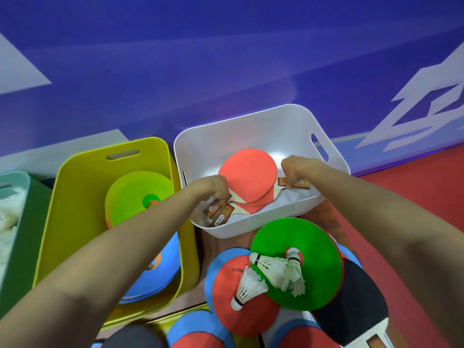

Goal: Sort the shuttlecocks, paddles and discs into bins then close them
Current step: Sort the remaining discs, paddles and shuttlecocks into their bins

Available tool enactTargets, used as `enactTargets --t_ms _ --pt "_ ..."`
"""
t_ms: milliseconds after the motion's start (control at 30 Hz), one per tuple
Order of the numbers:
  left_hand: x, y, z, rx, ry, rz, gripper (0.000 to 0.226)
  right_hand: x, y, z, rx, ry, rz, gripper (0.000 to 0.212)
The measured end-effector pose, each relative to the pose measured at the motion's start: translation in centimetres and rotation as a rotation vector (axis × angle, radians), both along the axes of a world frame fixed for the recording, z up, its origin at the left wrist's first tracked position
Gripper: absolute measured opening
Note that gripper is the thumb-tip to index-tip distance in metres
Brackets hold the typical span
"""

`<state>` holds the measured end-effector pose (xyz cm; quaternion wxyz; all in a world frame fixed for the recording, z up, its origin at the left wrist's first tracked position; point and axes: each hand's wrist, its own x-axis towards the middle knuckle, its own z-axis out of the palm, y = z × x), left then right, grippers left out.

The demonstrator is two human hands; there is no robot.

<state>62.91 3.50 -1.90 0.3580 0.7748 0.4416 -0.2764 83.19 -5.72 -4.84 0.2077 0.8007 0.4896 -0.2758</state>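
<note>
Mid-frame, both hands reach into the white plastic bin (251, 126). The right grip (297, 169) pinches the handle of the top red-faced wooden paddle (248, 172), close to the bin's right wall. The left grip (217, 188) curls on the handle of a second red paddle (253, 204) beneath it, near the left rim. The bin's far half lies open. At left, a yellow plastic bin (75, 197) holds flat discs (130, 194). At lower centre, white feather shuttlecocks (271, 267) lie on a green disc (301, 237).

3 bins (15, 179) (75, 197) (251, 129), 3 loose shuttlecocks (247, 288) (272, 266) (296, 272)
</note>
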Motion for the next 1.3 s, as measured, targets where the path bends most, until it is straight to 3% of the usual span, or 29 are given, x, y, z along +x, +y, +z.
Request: enactTargets --t_ms 67,133,233,367,500,633,700,767,867,1000,1167,1300 --pt "0.1 -0.1 -0.1 0.013 0.043 -0.044 0.038 -0.4 0.1 0.6 0.06 -0.013 -0.029 0.033" --pt "-0.4 -0.2 0.0 0.032 0.021 -0.059 0.041 -0.8 0.2 1.4 0.076 0.023 -0.034 0.026" --pt "-1.3 -0.4 1.0 0.081 -0.113 0.019 0.04 -1.4 -0.3 2.5 0.148 0.067 -0.047 0.046" --pt "-2.7 -2.1 3.6 0.246 -0.384 0.095 0.037 -3.7 -2.7 5.9 0.476 0.18 -0.055 0.041" --pt "-5.2 -6.0 5.9 0.497 -0.594 0.022 0.04 -7.9 -7.5 9.8 0.834 0.253 -0.041 0.038" --pt "-9.0 -12.7 6.8 0.747 -1.049 0.005 0.028 -12.7 -13.7 11.6 1.168 0.304 0.016 0.035" --pt "-10.9 -16.2 5.4 0.758 -1.122 -0.055 0.022 -14.8 -16.7 10.8 1.321 0.336 0.0 0.033" --pt "-12.2 -18.7 2.6 0.743 -1.075 -0.154 0.021 -16.4 -19.0 8.7 1.4 0.315 -0.031 0.031" --pt "-12.8 -20.2 -2.1 0.698 -0.856 -0.197 0.035 -17.2 -20.9 4.5 1.289 0.302 -0.045 0.031" --pt "-12.2 -20.9 -6.0 0.542 -0.502 -0.139 0.06 -16.9 -20.9 0.0 0.948 0.327 -0.107 0.043" --pt "-11.3 -21.7 -7.9 0.5 -0.405 -0.136 0.053 -17.3 -19.3 -3.1 0.684 0.232 -0.079 0.06" --pt "-11.6 -21.9 -8.4 0.499 -0.45 -0.066 0.037 -17.6 -18.4 -4.5 0.514 0.141 -0.095 0.065"
